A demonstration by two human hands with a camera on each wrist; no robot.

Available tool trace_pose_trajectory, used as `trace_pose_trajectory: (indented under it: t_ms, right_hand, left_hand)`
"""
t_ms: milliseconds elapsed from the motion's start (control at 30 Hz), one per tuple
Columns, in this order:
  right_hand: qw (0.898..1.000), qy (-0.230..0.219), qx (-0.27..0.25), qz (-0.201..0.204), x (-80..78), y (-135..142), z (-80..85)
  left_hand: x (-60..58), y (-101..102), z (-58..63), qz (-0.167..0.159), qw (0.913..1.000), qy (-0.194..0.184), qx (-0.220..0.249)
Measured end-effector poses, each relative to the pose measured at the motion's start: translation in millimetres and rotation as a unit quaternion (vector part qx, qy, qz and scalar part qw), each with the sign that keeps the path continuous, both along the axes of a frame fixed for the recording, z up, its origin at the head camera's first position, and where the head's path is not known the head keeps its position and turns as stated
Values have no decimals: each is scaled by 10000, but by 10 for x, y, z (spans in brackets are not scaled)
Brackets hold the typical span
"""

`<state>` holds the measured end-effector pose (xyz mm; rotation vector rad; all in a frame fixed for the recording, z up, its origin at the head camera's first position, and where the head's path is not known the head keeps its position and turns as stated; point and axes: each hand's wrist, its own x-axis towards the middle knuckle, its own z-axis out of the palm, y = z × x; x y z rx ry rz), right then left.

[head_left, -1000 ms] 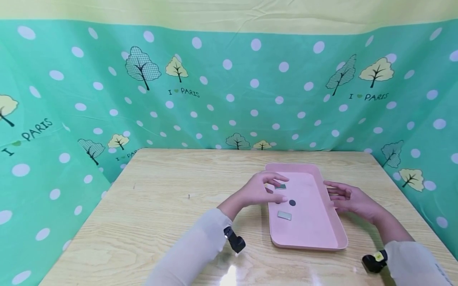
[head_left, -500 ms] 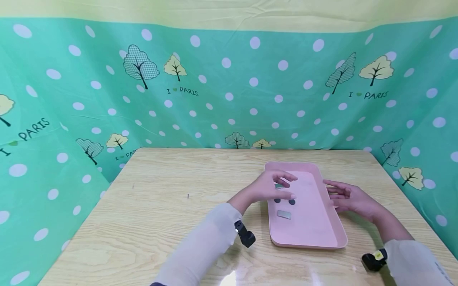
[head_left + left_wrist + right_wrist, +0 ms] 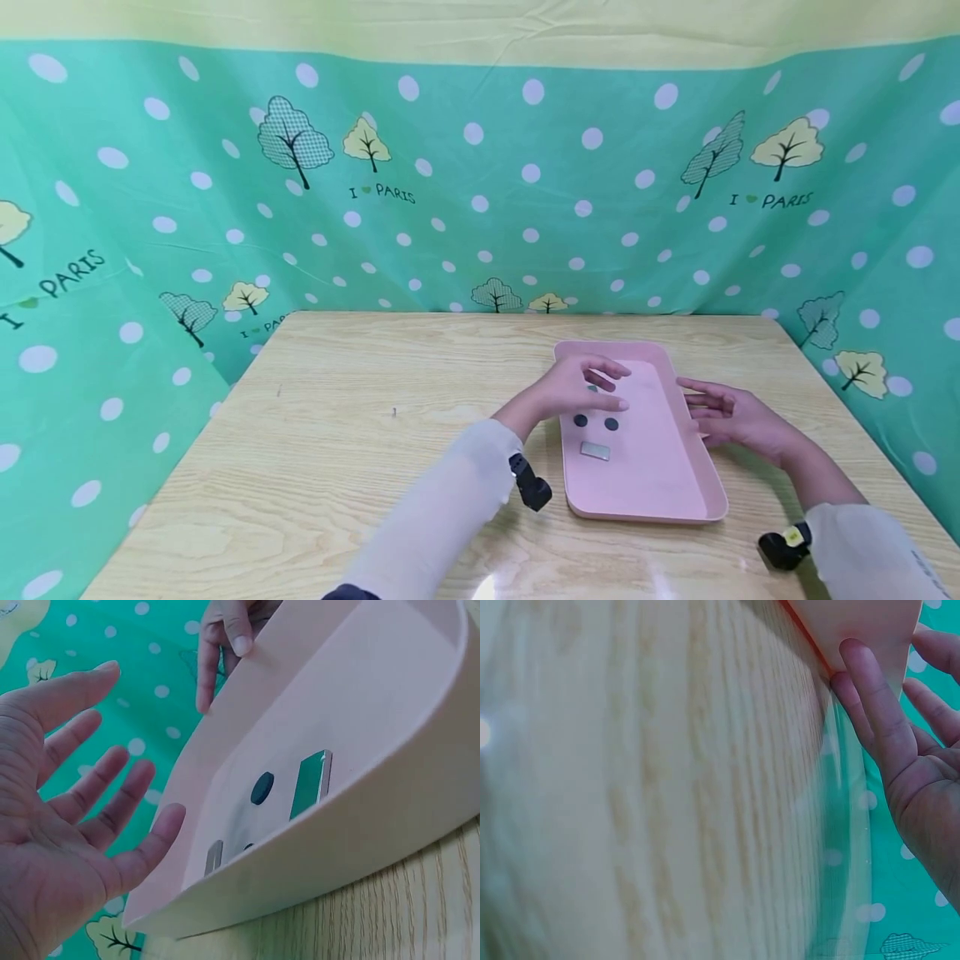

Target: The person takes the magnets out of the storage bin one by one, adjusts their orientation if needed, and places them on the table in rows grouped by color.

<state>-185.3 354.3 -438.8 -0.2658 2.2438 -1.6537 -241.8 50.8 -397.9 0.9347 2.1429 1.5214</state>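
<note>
A shallow pink tray [image 3: 660, 479] lies on the wooden table. My left hand [image 3: 572, 388] hovers over its left side with fingers spread and nothing in them, as the left wrist view also shows. Below that hand are two small dark discs [image 3: 612, 424] and a shiny silver rectangular block [image 3: 596, 451]. A second block [image 3: 214, 857] stands out beyond the discs in the left wrist view; my left hand mostly covers it in the head view. My right hand [image 3: 738, 423] rests its extended fingers against the outside of the tray's right wall [image 3: 862, 622].
The pale wooden table [image 3: 360, 467] reaches back to a green dotted curtain [image 3: 420, 200] printed with trees, which also hangs along both sides. A black wrist camera [image 3: 531, 483] is strapped to the left sleeve, and another [image 3: 783, 548] to the right.
My left hand has moved a little to the right over the tray, uncovering the left dark disc. My right hand, the tray and the pieces stay where they were.
</note>
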Motion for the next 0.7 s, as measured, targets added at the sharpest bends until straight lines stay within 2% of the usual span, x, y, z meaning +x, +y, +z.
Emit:
trace_pose_trajectory:
  t_ms: [233,433,700]
  right_hand:
    - [10000,-14,52,-32,9,-9,21]
    - [10000,-12,66,-35,10,-6,31]
    - [10000,-34,-2,0,16,-6,19]
  left_hand:
    - [-36,97,-16,38,9997,183,-177]
    - [-73,145,-29,96,9991,43,-419]
    - [-129,168,-117,-259,9967,-192,-740]
